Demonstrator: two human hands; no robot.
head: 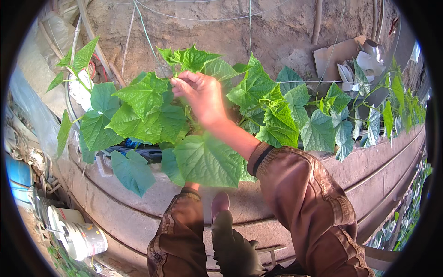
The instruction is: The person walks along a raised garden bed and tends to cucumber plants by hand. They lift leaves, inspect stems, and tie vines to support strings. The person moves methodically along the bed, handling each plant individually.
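Observation:
A leafy vine plant (145, 117), resembling cucumber, stands before me. My right hand (197, 93) reaches over its leaves, thumb and forefinger pinched at the stem just under the young top shoot (188, 59). Below it, a broad leaf (209, 159) covers most of my left hand; only the wrist (192, 186) shows beneath the leaf's edge, so its fingers and anything they hold are hidden. A pale green string (142, 20) runs down from above to the left of the shoot. Another vine plant (273, 114) grows to the right.
Supporting strings and a horizontal wire (311, 81) cross the row. Behind rises an earthen wall (221, 33), with cardboard (334, 57) at the right. A concrete walkway (138, 211) runs along the near side. White buckets (86, 240) stand lower left, near a blue container (19, 178).

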